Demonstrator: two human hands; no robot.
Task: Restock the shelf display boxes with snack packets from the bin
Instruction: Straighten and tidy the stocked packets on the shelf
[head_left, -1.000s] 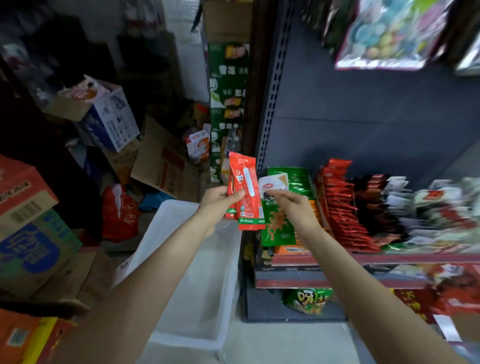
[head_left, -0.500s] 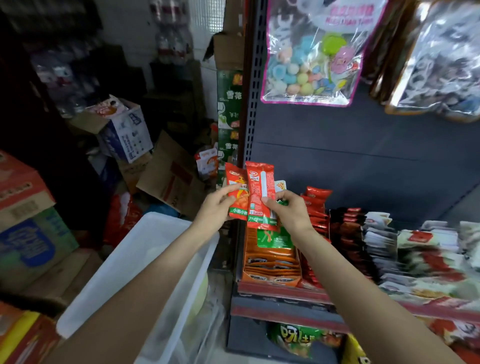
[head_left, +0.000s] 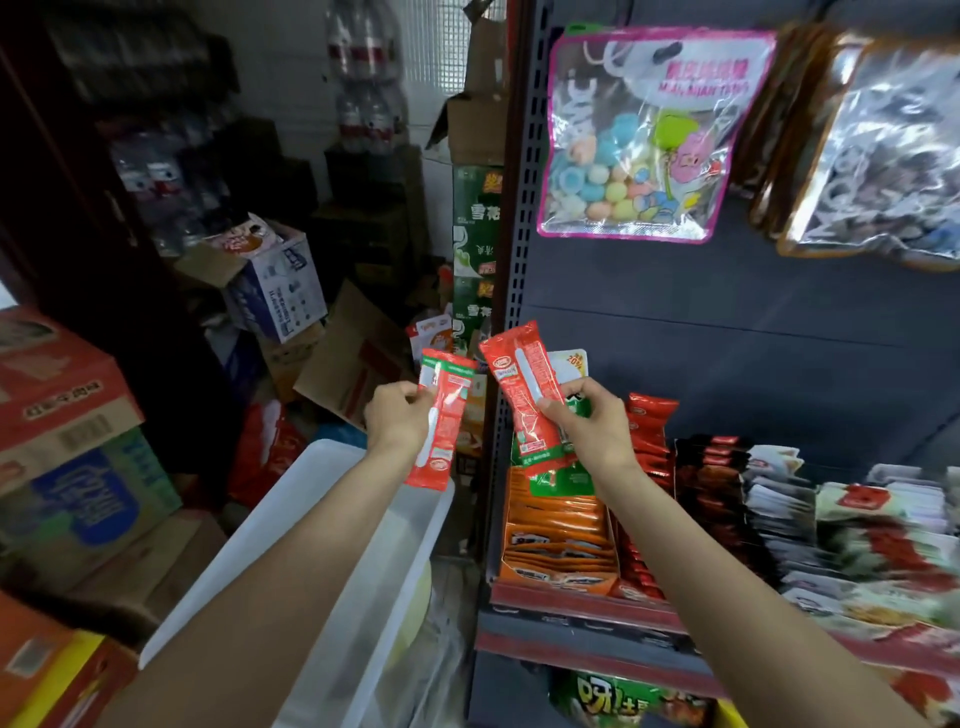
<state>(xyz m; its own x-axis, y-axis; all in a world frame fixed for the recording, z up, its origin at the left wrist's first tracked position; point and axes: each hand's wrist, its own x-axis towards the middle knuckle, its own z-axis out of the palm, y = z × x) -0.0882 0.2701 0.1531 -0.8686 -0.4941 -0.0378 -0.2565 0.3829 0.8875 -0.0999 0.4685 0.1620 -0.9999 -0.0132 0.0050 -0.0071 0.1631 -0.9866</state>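
Note:
My left hand pinches a red snack packet by its left edge, held upright above the white plastic bin. My right hand grips another red packet together with a green packet and a white-topped one behind it. These hang just above the orange display box at the left end of the shelf. The two red packets are apart, a small gap between them.
Rows of red, black and white snack packets fill the shelf to the right. Hanging bags are above on the grey back panel. Cardboard cartons pile up on the left floor, beside the bin.
The packets were held together in front of me; now my left hand has drawn one red packet away to the left. The view has tilted up, showing the hanging bags.

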